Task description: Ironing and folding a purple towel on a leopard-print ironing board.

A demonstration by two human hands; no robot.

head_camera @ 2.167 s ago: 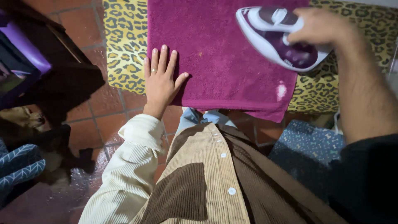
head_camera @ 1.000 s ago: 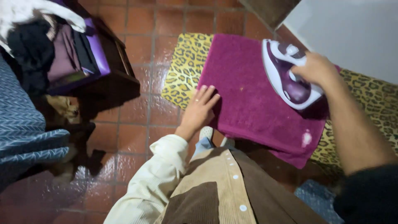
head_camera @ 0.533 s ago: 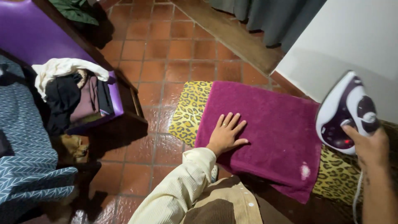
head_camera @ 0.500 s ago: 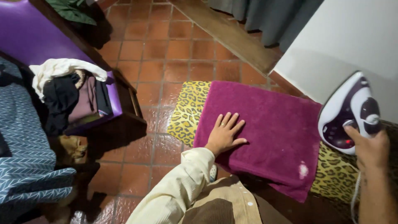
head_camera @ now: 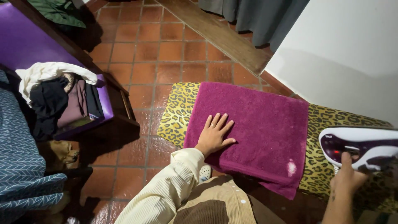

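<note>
No packages, signs or screens showed. The only label was a small white printed mark on the iron (head_camera: 360,147), near its pointed left tip, over the leopard-print mat (head_camera: 321,166) by its right edge.

We note the left hand (head_camera: 214,136) lying flat, palm down, fingers spread and extended — forearm in a cream sleeve. The right hand (head_camera: 347,176) is raised at the frame's right edge — fingers curled in a grip.
</note>
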